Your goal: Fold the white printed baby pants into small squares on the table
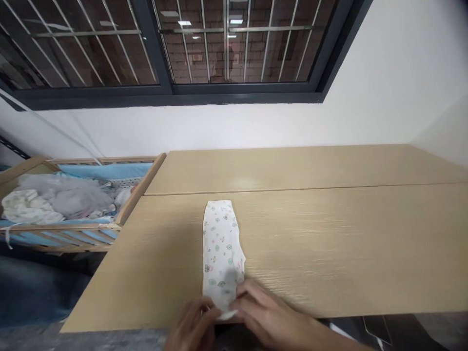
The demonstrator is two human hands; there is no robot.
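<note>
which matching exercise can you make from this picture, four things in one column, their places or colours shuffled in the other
1. cloth
2. crib
3. window frame
4. left hand

A. dark grey
B. between the two hands and the table's far part, patterned
C. left of the table, holding piled fabric
D. at the cloth's near end, left side

Pairs: 1-B, 2-C, 3-A, 4-D

Wooden crib (141,195), blue lining, holding crumpled cloths (31,207); dark-framed window (243,92) with metal bars (246,48); white wall (234,126); wood-toned desk (329,234).
</note>
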